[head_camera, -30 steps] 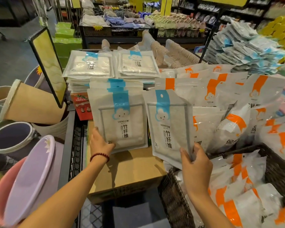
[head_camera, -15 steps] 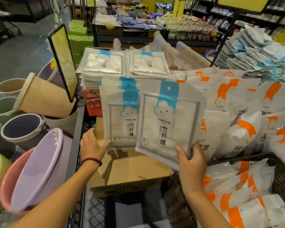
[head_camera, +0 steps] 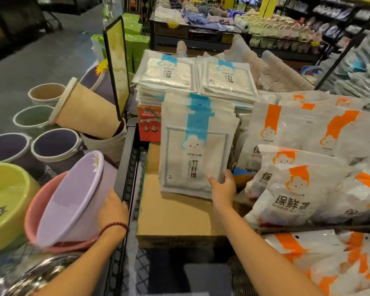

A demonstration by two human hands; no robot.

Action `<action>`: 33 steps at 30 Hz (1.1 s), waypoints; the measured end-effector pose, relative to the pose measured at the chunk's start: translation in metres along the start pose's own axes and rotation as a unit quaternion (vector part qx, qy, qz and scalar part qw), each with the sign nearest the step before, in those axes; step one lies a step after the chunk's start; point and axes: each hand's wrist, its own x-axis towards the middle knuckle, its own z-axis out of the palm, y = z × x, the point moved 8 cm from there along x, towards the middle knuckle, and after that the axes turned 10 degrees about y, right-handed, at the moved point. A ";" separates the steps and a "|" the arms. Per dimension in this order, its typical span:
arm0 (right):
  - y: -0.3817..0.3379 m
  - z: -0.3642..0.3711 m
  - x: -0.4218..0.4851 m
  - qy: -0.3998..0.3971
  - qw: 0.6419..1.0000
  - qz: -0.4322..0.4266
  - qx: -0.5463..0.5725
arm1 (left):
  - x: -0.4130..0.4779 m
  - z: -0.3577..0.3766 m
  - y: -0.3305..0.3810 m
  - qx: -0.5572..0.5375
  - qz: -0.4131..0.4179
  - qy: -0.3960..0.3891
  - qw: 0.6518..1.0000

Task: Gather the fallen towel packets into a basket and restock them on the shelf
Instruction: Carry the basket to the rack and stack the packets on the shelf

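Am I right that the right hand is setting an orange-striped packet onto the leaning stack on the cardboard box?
Not quite: in the head view the right hand grips a blue-striped packet, not an orange one. It is indeed at the leaning stack on the cardboard box.

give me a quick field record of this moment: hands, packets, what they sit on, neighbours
left hand: empty, resting by the shelf's wire edge beside the lilac basin
right hand: gripping lower right corner of the front blue-striped towel packet
packet stack: leaning upright, bottom edge on the cardboard box
behind: two flat piles of the same packets
right side: orange-striped packets
far left: buckets
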 end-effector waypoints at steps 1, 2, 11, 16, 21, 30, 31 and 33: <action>0.000 0.001 0.001 0.013 1.000 -0.017 -0.023 | 0.000 0.000 0.001 0.001 -0.002 0.000 1.000; -0.001 0.001 0.002 0.025 0.998 -0.031 -0.045 | -0.001 0.000 0.001 -0.001 -0.002 0.001 1.000; -0.012 -0.007 -0.049 0.079 0.958 -0.201 -0.191 | -0.004 -0.005 0.004 0.017 0.028 0.012 0.999; 0.006 0.046 -0.065 -0.159 0.882 -0.281 -0.343 | -0.007 -0.006 0.006 0.025 0.034 0.013 0.999; 0.009 0.067 -0.045 -0.174 0.868 -0.262 -0.384 | -0.006 -0.004 0.004 0.024 0.034 0.013 0.999; 0.000 0.087 -0.024 -0.210 0.864 -0.260 -0.376 | 0.000 0.003 0.000 0.020 0.034 0.015 0.999; 0.001 0.087 -0.025 -0.212 0.861 -0.262 -0.379 | 0.000 0.003 -0.001 0.019 0.033 0.016 0.999; 0.001 0.086 -0.026 -0.216 0.856 -0.268 -0.385 | 0.002 0.005 -0.003 0.015 0.027 0.013 0.999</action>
